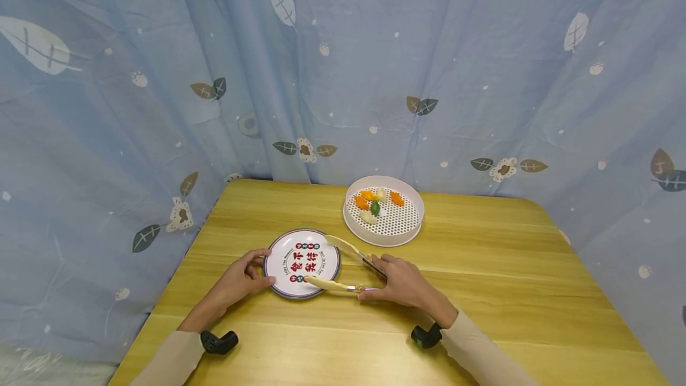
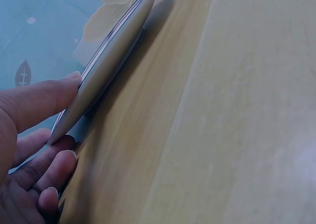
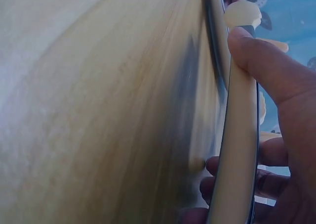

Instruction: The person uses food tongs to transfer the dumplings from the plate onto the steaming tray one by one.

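Note:
A white plate (image 1: 278,261) with a blue rim and red characters lies in front of me. My left hand (image 1: 241,279) holds its left edge, thumb and fingers around the rim; in the left wrist view the plate (image 2: 106,61) appears edge-on with its underside showing. My right hand (image 1: 404,283) grips a pair of tongs (image 1: 327,284) with cream-coloured tips. The tong arms are spread apart, with the tips over the plate's right part. One tong arm (image 3: 239,130) runs under the thumb in the right wrist view. Nothing shows between the tips.
Behind the plate and to its right stands a round pale pink tray (image 1: 399,219) with a perforated bottom. It holds several small orange, white and green food-like pieces (image 1: 361,202). A blue patterned curtain (image 1: 354,76) hangs behind the wooden table (image 1: 509,267).

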A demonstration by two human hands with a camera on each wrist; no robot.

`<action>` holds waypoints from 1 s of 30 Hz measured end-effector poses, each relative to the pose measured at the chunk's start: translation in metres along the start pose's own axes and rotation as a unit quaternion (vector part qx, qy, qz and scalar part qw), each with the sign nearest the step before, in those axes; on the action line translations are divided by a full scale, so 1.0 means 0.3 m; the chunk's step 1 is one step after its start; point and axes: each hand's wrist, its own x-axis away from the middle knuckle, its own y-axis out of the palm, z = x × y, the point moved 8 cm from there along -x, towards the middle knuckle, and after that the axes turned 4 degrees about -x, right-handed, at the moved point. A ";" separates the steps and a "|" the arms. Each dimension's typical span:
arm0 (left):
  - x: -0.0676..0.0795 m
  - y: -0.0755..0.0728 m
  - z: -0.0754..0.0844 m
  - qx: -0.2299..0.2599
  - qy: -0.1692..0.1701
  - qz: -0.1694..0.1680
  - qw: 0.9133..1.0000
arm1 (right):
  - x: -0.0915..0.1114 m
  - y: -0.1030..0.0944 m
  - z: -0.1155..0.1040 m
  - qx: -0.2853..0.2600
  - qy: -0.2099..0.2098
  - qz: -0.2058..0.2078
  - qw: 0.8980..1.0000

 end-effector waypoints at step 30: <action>-0.005 -0.205 0.127 -0.099 0.089 0.018 0.991 | 0.139 -0.303 0.182 -0.082 0.079 0.123 0.986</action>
